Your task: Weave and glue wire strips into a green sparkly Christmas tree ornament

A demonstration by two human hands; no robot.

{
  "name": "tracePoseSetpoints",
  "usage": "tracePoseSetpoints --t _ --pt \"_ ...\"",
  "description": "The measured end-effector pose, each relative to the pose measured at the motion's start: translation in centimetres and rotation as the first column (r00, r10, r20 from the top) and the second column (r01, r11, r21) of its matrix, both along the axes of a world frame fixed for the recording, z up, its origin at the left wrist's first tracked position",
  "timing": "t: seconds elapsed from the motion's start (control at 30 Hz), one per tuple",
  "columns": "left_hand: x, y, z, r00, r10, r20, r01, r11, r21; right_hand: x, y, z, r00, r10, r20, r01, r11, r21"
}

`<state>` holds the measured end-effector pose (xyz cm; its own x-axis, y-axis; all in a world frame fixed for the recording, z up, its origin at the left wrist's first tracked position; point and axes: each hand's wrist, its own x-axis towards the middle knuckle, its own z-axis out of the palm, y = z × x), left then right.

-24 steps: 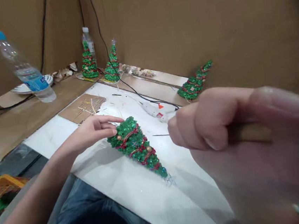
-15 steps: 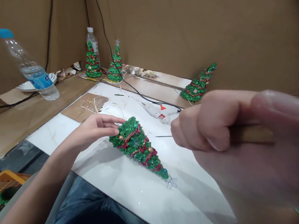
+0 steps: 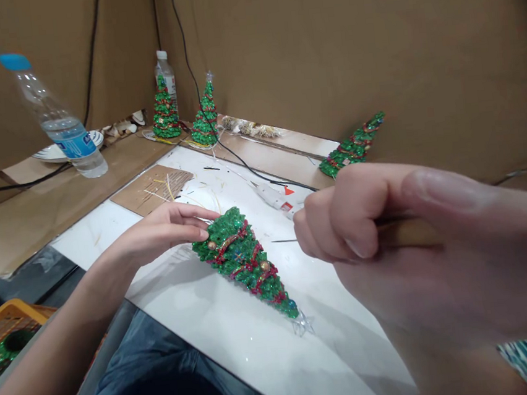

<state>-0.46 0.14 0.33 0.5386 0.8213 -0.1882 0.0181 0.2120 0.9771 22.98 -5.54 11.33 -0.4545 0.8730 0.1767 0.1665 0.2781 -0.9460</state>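
A small green glitter tree [image 3: 246,261] with red garland and gold balls lies tilted over the white board, its clear star [image 3: 302,324] toward me. My left hand [image 3: 177,227] grips the tree at its wide base, thumb and fingers on the rim. Large and close to the camera, my right hand [image 3: 388,235] is closed around a wooden stick [image 3: 409,233]. A thin dark metal point [image 3: 284,241] shows to the left of that fist; whether it belongs to the stick is hidden.
A glue gun [image 3: 273,196] with a black cable lies behind the tree. Three more trees [image 3: 164,111] [image 3: 204,116] [image 3: 352,145] are at the back. A water bottle [image 3: 74,141], a plate [image 3: 49,153] and a cardboard piece [image 3: 151,188] are left; an orange basket [image 3: 11,315] is lower left.
My right hand has shifted slightly left, with the stick still in it. The left hand and the tree have barely moved. The camera view has shifted a little.
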Motion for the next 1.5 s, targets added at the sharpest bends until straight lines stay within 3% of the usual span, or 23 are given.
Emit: tracePoseSetpoints --t 0.73,0.97,1.2,1.4,1.5 --pt "0.0 0.0 -0.3 0.996 -0.094 0.002 0.094 0.994 0.051 -0.5 0.1 -0.7 0.999 -0.033 -0.009 0.033 0.999 0.025" --pt "0.0 0.7 -0.2 0.999 -0.029 0.028 0.032 0.996 -0.083 -1.1 0.0 -0.5 0.995 -0.096 -0.009 0.096 0.995 0.013" --pt "0.5 2.4 -0.5 0.953 -0.295 0.074 0.301 0.95 -0.086 -1.1 0.1 -0.6 0.993 -0.114 -0.022 0.114 0.993 0.019" --pt "1.1 3.5 -1.6 0.925 -0.366 0.104 0.375 0.923 -0.091 -0.2 0.3 -0.9 0.999 0.0 -0.037 0.0 1.0 0.015" --pt "1.4 3.8 -2.0 0.92 -0.378 0.1 0.386 0.919 -0.082 0.1 0.3 -1.0 0.999 -0.001 -0.033 0.002 1.0 0.024"
